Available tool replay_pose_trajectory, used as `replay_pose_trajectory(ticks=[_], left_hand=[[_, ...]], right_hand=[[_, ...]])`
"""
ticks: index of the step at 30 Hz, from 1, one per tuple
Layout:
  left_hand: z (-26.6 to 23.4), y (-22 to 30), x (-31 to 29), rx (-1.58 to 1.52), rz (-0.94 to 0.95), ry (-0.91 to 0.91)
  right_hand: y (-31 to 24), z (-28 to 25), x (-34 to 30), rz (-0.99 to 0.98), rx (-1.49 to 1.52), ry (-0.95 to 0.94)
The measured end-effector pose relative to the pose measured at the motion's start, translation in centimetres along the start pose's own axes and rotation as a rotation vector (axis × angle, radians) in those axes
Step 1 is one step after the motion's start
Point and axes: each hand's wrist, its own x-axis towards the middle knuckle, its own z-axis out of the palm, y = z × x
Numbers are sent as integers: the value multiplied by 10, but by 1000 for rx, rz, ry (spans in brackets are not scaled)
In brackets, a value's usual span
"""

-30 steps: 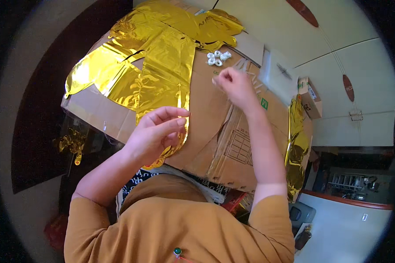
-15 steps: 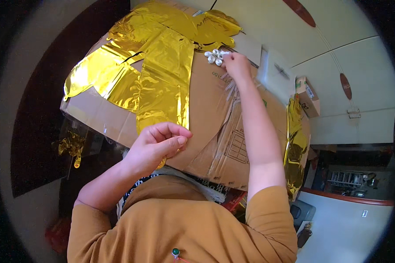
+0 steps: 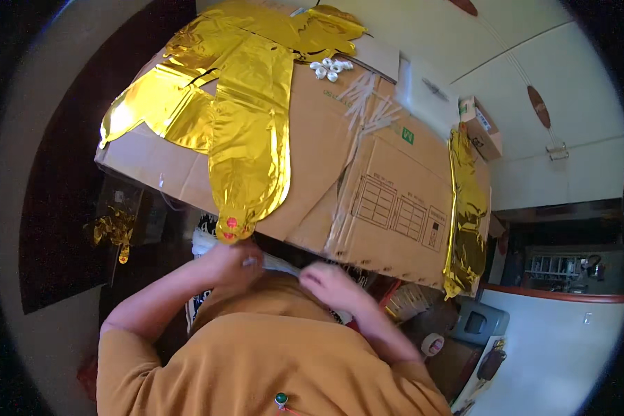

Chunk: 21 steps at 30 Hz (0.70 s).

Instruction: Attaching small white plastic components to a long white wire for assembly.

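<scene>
Just below the near edge of the cardboard, close to my body, are both hands, blurred by motion. My left hand (image 3: 234,267) is under the rounded end of a gold foil balloon (image 3: 253,125), its fingers too smeared to read. A small pale spot shows at its fingertips. My right hand (image 3: 331,284) is a little way to the right, its fingers pointing toward the left hand and blurred too. Whitish translucent plastic (image 3: 277,264) shows between the hands. The flat balloon lies over the cardboard (image 3: 312,159) and carries a red mark near its low end.
Several small white rolls (image 3: 331,68) and thin clear strips (image 3: 367,104) lie at the back of the cardboard. More gold foil (image 3: 464,215) hangs over its right edge. A small carton (image 3: 480,128) stands behind. A tape roll (image 3: 432,344) and a grey case (image 3: 482,320) are lower right.
My right hand has come back from the white rolls to near my body. My left hand has moved down and slightly left, off the gold balloon, whose low end now shows.
</scene>
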Motion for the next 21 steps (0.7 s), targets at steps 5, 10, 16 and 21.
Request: replay_pose_trajectory(ticks=[5,10,16,21], left_hand=[[105,-148,76,219,48,-25],[95,-126,59,307,-12,-108],[80,-115,41,26,-22,36],[77,-104,33,-44,26,15]], right_hand=[[133,125,45,275,193,243],[110,107,47,204,181,60],[107,104,48,184,255,151],[104,98,56,146,87,220]])
